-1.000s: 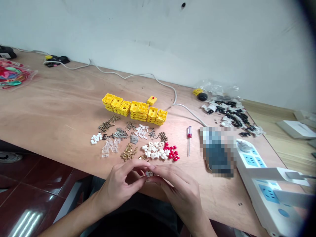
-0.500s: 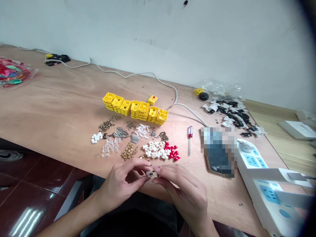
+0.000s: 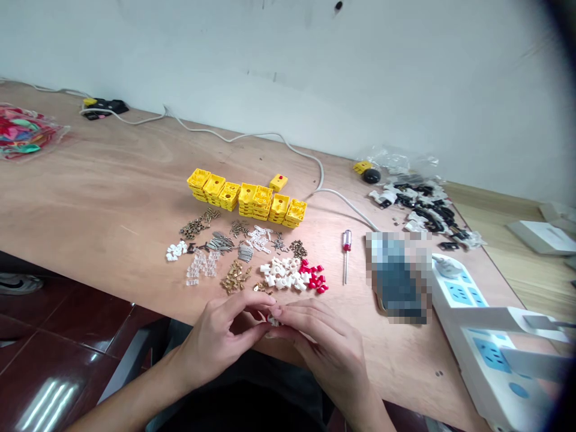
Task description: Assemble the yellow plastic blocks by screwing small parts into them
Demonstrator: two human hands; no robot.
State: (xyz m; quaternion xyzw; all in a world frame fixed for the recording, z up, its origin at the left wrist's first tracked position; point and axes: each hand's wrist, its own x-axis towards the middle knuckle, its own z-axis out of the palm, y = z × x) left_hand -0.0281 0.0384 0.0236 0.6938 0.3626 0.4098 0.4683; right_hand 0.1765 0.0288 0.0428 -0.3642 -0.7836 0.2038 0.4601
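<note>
Close to the table's front edge, my left hand (image 3: 225, 330) pinches a small white plastic part (image 3: 272, 320) with a bit of red by it. My right hand (image 3: 321, 339) is closed against the same part from the other side, its fingers covering most of it. Whether the right fingers also hold a tiny piece, I cannot tell. Just beyond my fingers lie brass pieces (image 3: 234, 277), white plastic sleeves (image 3: 281, 273) and red caps (image 3: 318, 278). Transparent plastic pieces (image 3: 202, 266) are left of these.
Stacked yellow plastic housings (image 3: 247, 198) stand behind piles of screws (image 3: 198, 225) and flat metal strips (image 3: 219, 242). A screwdriver (image 3: 346, 246) lies to the right, then a phone (image 3: 398, 276) and a white power strip (image 3: 490, 348). Black and white parts (image 3: 427, 210) lie at the back right.
My right hand has moved left, closing in on the white part and hiding more of it. My left hand has stayed almost still.
</note>
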